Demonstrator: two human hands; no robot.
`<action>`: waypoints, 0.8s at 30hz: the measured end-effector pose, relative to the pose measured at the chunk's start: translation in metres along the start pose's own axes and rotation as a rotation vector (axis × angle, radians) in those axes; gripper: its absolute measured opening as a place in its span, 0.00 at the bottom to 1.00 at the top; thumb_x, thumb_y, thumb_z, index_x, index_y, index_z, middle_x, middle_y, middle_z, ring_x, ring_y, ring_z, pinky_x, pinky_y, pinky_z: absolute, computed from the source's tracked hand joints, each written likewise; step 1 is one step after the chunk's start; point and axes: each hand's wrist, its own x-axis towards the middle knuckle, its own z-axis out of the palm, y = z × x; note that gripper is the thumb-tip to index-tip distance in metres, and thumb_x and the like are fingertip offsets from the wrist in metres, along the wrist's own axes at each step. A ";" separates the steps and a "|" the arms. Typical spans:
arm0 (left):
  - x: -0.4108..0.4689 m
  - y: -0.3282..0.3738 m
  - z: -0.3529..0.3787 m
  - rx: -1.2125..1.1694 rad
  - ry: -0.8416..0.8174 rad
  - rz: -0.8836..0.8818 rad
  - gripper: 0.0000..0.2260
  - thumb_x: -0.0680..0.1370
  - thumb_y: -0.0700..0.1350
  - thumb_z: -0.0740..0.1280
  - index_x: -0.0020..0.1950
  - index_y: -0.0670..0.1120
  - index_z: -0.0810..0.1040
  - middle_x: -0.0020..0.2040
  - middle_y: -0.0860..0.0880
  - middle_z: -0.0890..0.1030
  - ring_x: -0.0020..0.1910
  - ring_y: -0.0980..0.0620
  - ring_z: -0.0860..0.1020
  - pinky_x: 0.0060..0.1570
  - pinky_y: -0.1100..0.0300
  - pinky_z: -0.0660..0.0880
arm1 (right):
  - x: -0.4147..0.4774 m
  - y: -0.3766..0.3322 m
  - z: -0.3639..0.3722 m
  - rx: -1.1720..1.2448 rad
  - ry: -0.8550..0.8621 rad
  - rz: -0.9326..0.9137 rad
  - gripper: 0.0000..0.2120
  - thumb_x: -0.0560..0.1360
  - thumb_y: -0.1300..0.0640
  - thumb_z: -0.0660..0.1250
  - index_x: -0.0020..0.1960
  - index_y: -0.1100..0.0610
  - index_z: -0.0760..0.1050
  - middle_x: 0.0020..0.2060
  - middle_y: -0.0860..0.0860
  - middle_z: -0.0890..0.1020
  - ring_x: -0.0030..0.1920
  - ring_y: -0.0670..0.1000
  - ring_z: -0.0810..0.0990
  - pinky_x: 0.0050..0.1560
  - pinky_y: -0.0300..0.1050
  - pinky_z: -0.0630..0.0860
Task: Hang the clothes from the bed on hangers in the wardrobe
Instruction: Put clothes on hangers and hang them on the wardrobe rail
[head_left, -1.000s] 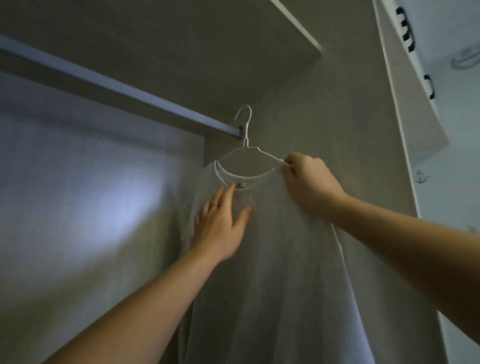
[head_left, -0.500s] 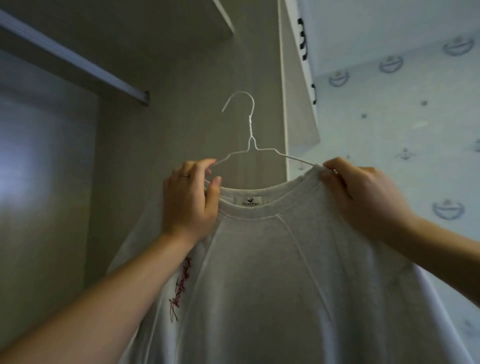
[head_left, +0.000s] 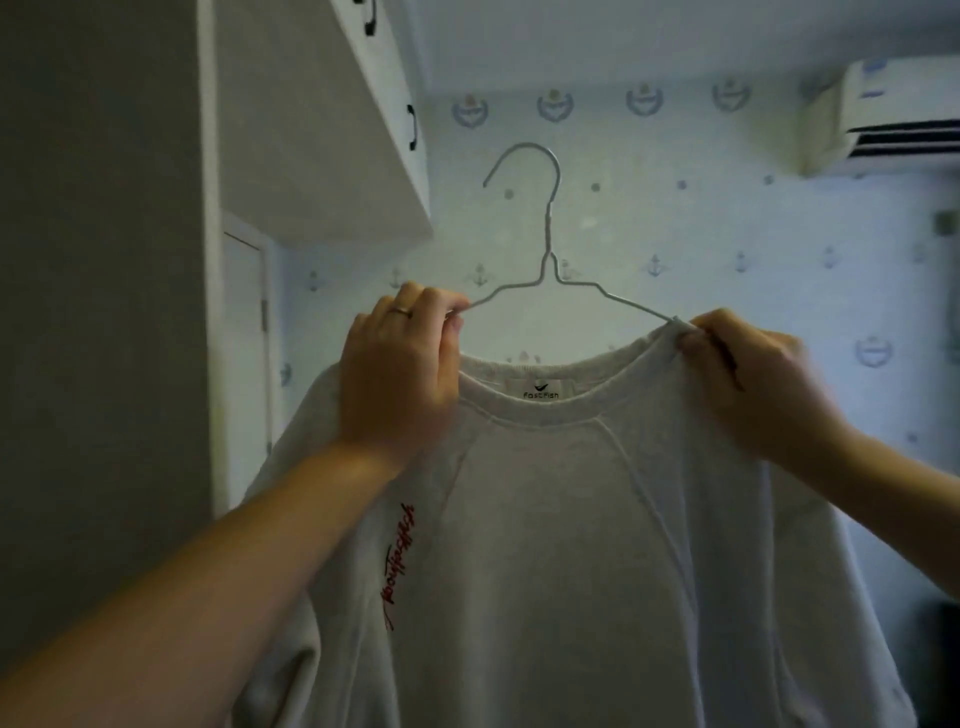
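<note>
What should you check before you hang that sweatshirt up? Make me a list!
1. Left hand grips the hanger and the sweatshirt shoulder: ok.
2. Right hand pinches the collar over the hanger's other arm: ok.
3. Both hanger arms inside the neck: cannot tell, the hands hide them.
4. Hook free, nothing snagged on it: ok.
5. Rail of the wardrobe in sight to aim for: not ok, it is out of view.
</note>
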 end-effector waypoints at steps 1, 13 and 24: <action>-0.002 0.014 0.017 -0.028 -0.008 -0.007 0.08 0.81 0.42 0.61 0.55 0.43 0.79 0.47 0.45 0.80 0.45 0.43 0.77 0.43 0.47 0.71 | -0.009 0.018 -0.008 -0.008 -0.018 0.007 0.16 0.80 0.42 0.54 0.48 0.53 0.72 0.33 0.56 0.80 0.34 0.61 0.80 0.34 0.52 0.76; -0.086 0.154 0.221 -0.246 -0.216 -0.059 0.08 0.82 0.43 0.60 0.49 0.41 0.77 0.42 0.44 0.77 0.39 0.43 0.74 0.39 0.52 0.67 | -0.151 0.178 -0.069 -0.025 -0.251 0.205 0.10 0.81 0.51 0.61 0.48 0.56 0.76 0.33 0.48 0.78 0.32 0.53 0.79 0.34 0.47 0.74; -0.198 0.262 0.385 -0.444 -0.514 -0.129 0.09 0.81 0.44 0.60 0.48 0.40 0.77 0.44 0.41 0.78 0.41 0.39 0.74 0.41 0.48 0.69 | -0.300 0.264 -0.066 -0.025 -0.428 0.658 0.10 0.81 0.50 0.61 0.50 0.56 0.76 0.37 0.50 0.81 0.37 0.49 0.80 0.40 0.51 0.77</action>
